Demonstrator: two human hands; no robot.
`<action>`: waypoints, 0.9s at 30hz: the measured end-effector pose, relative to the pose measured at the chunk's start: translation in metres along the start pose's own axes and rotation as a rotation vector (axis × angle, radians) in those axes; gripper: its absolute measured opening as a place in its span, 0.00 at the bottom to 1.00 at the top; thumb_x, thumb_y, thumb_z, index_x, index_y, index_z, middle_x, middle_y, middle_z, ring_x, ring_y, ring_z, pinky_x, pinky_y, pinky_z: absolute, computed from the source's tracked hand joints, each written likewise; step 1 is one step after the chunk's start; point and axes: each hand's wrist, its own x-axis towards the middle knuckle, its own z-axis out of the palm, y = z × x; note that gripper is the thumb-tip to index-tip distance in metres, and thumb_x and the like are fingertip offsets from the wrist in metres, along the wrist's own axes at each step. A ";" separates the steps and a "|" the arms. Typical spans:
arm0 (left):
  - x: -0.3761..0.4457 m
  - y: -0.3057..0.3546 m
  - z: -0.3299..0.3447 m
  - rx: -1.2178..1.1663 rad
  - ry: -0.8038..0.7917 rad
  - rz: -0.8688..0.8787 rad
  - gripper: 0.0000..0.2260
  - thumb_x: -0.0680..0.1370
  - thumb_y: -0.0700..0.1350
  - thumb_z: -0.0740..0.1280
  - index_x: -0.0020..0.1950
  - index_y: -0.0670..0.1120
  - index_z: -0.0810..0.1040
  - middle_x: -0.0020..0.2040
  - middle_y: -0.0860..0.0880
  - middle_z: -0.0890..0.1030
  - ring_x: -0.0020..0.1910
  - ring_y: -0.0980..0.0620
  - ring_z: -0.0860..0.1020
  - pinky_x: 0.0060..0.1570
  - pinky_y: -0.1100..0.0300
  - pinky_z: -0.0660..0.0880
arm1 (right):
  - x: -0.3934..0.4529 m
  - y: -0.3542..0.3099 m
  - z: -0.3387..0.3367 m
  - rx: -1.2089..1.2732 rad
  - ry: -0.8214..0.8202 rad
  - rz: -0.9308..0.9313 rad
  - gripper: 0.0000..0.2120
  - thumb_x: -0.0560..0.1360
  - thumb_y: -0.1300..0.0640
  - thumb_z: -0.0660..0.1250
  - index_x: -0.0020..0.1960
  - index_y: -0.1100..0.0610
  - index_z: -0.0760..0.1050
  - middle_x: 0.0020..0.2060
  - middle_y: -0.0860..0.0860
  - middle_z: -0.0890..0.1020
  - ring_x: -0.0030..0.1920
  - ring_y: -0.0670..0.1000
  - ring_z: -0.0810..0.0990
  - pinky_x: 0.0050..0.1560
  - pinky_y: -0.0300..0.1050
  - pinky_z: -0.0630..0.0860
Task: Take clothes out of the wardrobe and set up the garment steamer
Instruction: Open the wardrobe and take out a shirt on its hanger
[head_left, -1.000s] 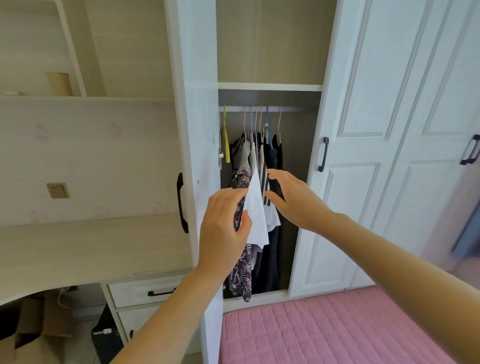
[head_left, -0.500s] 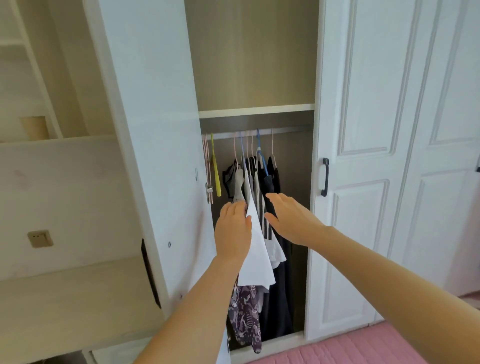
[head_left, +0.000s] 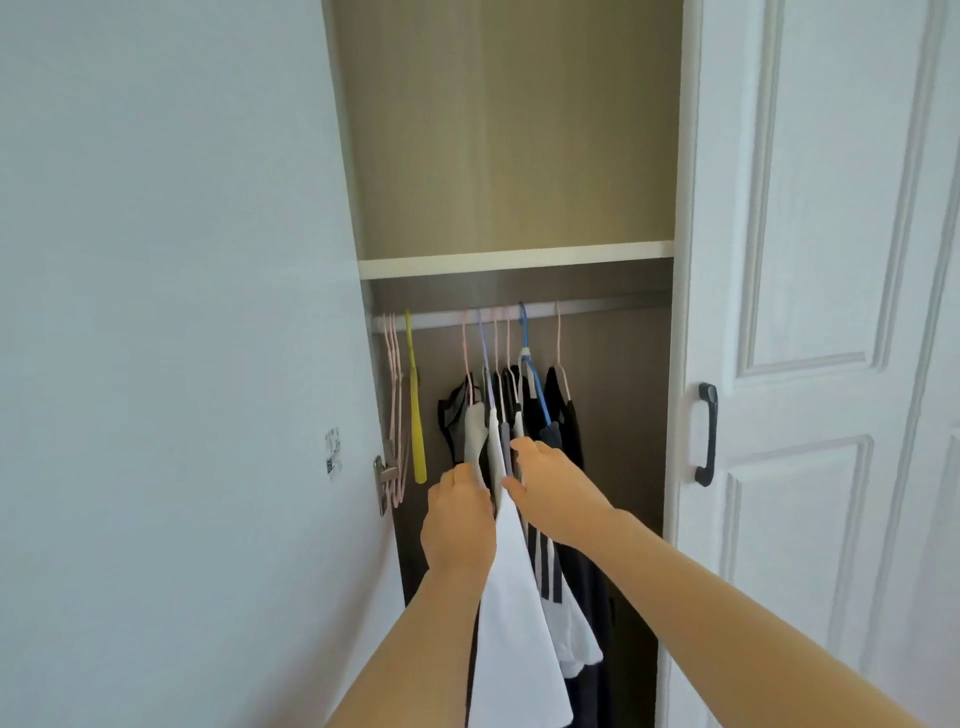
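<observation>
- The wardrobe (head_left: 519, 156) stands open ahead of me, its white open door (head_left: 166, 364) filling the left and a closed panelled door (head_left: 831, 312) with a dark handle (head_left: 706, 434) on the right.
- A shelf (head_left: 514, 258) crosses the opening, with the rail (head_left: 597, 307) just beneath it.
- The clothes (head_left: 561, 431) hang bunched at the middle of the rail, dark pieces on the right.
- A white garment (head_left: 511, 613) hangs nearest, between my two hands.
- My left hand (head_left: 457, 519) has its fingers curled round the left edge of the white garment.
- My right hand (head_left: 556, 488) reaches in just right of it, fingers bent into the hanging clothes; I cannot tell whether they hold anything.
- Empty pink hangers (head_left: 395, 395) and a yellow hanger (head_left: 415, 400) hang at the far left of the rail.
</observation>
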 end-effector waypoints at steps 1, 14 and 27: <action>0.005 -0.002 0.006 -0.016 0.004 -0.018 0.15 0.80 0.48 0.62 0.65 0.45 0.71 0.60 0.47 0.77 0.58 0.50 0.75 0.53 0.55 0.78 | 0.009 0.003 0.004 0.009 0.009 0.011 0.19 0.80 0.51 0.60 0.68 0.58 0.65 0.56 0.54 0.78 0.53 0.52 0.78 0.53 0.44 0.77; 0.055 -0.021 0.042 -0.361 0.067 -0.124 0.09 0.80 0.47 0.62 0.58 0.47 0.75 0.46 0.52 0.79 0.40 0.57 0.76 0.33 0.69 0.70 | 0.075 0.005 0.035 0.162 0.158 0.113 0.09 0.80 0.56 0.60 0.57 0.60 0.71 0.42 0.54 0.79 0.40 0.52 0.79 0.43 0.46 0.80; 0.091 -0.016 0.055 -0.429 0.024 -0.216 0.09 0.80 0.49 0.61 0.55 0.46 0.77 0.42 0.50 0.79 0.41 0.51 0.77 0.40 0.55 0.75 | 0.115 0.019 0.040 0.120 -0.051 0.258 0.13 0.78 0.63 0.61 0.61 0.63 0.68 0.55 0.59 0.79 0.58 0.57 0.77 0.67 0.46 0.65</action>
